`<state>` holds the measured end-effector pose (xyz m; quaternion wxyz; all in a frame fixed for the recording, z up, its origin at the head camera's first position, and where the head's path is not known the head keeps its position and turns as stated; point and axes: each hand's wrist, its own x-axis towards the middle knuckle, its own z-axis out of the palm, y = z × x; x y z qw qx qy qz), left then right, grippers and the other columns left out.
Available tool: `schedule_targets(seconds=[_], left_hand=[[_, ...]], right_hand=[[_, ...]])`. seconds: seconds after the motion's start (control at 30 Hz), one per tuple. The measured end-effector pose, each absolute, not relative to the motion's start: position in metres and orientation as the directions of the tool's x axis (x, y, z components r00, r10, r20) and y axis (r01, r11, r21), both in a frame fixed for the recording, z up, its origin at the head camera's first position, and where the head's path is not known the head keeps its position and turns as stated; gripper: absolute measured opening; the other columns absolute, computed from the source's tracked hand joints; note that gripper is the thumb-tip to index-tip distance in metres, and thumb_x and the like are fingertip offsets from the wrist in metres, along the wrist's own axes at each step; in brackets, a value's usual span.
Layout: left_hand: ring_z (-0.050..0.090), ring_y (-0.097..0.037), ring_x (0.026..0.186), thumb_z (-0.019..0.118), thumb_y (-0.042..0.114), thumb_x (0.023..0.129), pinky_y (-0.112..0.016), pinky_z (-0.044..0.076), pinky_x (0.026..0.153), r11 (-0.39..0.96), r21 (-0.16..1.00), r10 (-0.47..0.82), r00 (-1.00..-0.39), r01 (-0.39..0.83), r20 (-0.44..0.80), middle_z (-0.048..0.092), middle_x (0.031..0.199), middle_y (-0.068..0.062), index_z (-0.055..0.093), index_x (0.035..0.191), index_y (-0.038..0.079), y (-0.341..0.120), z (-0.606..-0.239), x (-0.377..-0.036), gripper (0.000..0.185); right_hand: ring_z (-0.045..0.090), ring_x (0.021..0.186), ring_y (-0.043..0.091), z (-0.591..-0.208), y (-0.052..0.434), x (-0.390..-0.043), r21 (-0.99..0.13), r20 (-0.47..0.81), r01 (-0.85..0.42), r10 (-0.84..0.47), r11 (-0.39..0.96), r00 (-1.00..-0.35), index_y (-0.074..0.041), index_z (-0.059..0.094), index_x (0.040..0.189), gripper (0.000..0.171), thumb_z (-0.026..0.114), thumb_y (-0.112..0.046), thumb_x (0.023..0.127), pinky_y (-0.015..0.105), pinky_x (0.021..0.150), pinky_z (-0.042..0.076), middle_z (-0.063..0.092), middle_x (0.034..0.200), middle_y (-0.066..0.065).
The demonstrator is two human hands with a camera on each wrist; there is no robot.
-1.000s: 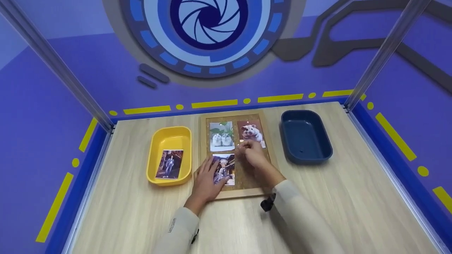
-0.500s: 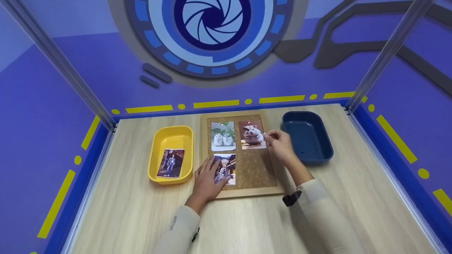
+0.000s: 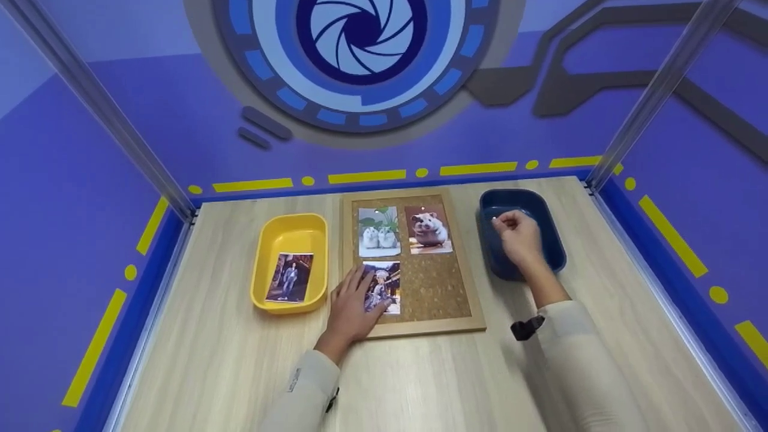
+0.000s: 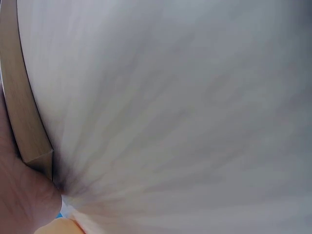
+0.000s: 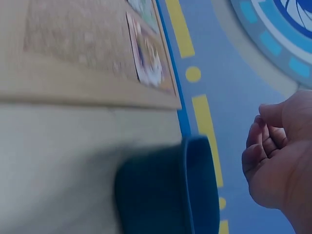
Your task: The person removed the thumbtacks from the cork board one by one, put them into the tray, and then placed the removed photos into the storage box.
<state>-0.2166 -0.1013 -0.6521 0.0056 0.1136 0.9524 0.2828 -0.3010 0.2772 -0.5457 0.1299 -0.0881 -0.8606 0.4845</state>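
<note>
In the head view my left hand [image 3: 353, 306] lies with fingers extended over the left edge of the corkboard [image 3: 437, 288], thumb and fingers on a photo of a person in a headdress [image 3: 384, 287]. Two hamster photos, one with a pair [image 3: 379, 237] and one with a single hamster [image 3: 429, 231], are on the board's upper half, each with a small white push pin at its top. My right hand [image 3: 521, 240] is over the dark blue tray [image 3: 555, 243], pinching a tiny white push pin [image 3: 494, 220] between thumb and fingertips. The right wrist view shows these fingers [image 5: 255, 139] curled beside the tray.
To the left of the board stands a yellow tray [image 3: 259, 264] with one photo of a standing person [image 3: 290, 278] inside. The board's wooden frame [image 3: 420, 329] rests on the light wood table [image 3: 210, 360]. Purple panels [image 3: 150, 120] enclose the back and sides.
My right hand has moved right from the middle of the corkboard, past its right edge, to over the dark blue tray. The left hand has stayed on the lower photo.
</note>
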Motion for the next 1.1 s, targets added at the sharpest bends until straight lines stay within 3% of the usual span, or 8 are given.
schedule_targets(seconds=[0.17,0.4,0.47,0.53,0.67,0.73,1.1], left_hand=[[0.019,-0.035,0.168,0.061,0.064,0.100,-0.065,0.022,0.132,0.820,0.531,0.230,-0.973,0.214,0.038,0.023,0.181,-0.007,0.039,0.167,0.020,-0.101,-0.653,-0.216,0.082],[0.018,-0.034,0.168,0.060,0.065,0.100,-0.065,0.020,0.133,0.818,0.528,0.241,-0.970,0.227,0.044,0.022,0.181,-0.007,0.037,0.168,0.020,-0.098,-0.653,-0.221,0.084],[0.018,-0.034,0.168,0.060,0.065,0.100,-0.066,0.021,0.132,0.820,0.527,0.237,-0.970,0.226,0.046,0.022,0.181,-0.007,0.037,0.167,0.020,-0.098,-0.652,-0.221,0.084],[0.018,-0.034,0.168,0.060,0.065,0.100,-0.066,0.021,0.132,0.819,0.528,0.235,-0.971,0.224,0.047,0.023,0.180,-0.007,0.037,0.167,0.020,-0.099,-0.651,-0.221,0.084],[0.018,-0.033,0.169,0.060,0.065,0.100,-0.065,0.021,0.132,0.825,0.520,0.231,-0.972,0.220,0.045,0.022,0.181,-0.006,0.037,0.167,0.020,-0.100,-0.650,-0.218,0.084],[0.018,-0.034,0.168,0.059,0.065,0.101,-0.065,0.021,0.132,0.826,0.519,0.230,-0.972,0.218,0.044,0.022,0.181,-0.006,0.038,0.167,0.020,-0.100,-0.650,-0.218,0.083],[0.020,-0.034,0.168,0.062,0.063,0.100,-0.065,0.023,0.132,0.824,0.525,0.224,-0.974,0.214,0.047,0.024,0.180,-0.008,0.039,0.167,0.020,-0.101,-0.651,-0.218,0.083]], right_hand=[[0.059,0.082,0.018,-0.551,0.300,-0.301,-0.743,0.101,0.088,0.241,0.663,-0.965,0.002,0.069,0.103,0.019,0.067,-0.018,0.104,0.024,0.073,0.046,0.068,0.095,0.012],[0.068,0.091,0.033,-0.563,0.323,-0.302,-0.529,-0.010,0.114,0.128,0.841,-0.992,-0.002,0.070,0.100,0.018,0.061,-0.018,0.101,0.050,0.083,0.054,0.075,0.102,0.018],[0.067,0.086,0.032,-0.566,0.326,-0.305,-0.491,-0.058,0.108,0.091,0.865,-0.994,-0.002,0.071,0.095,0.018,0.059,-0.015,0.099,0.047,0.078,0.054,0.075,0.096,0.016],[0.062,0.074,0.027,-0.569,0.329,-0.309,-0.469,-0.105,0.105,0.063,0.877,-0.993,-0.005,0.067,0.082,0.019,0.057,-0.013,0.097,0.041,0.068,0.050,0.069,0.081,0.010],[0.043,0.058,0.017,-0.576,0.332,-0.314,-0.472,-0.169,0.109,0.031,0.875,-0.985,-0.015,0.047,0.065,0.031,0.053,-0.011,0.095,0.032,0.057,0.036,0.043,0.061,-0.005],[0.039,0.056,0.016,-0.579,0.335,-0.315,-0.484,-0.179,0.108,0.023,0.868,-0.984,-0.017,0.043,0.063,0.034,0.053,-0.011,0.094,0.031,0.056,0.034,0.038,0.059,-0.007],[0.044,0.060,0.017,-0.584,0.336,-0.315,-0.479,-0.186,0.125,0.039,0.869,-0.982,-0.017,0.046,0.063,0.033,0.055,-0.011,0.094,0.031,0.060,0.037,0.043,0.062,-0.007]])
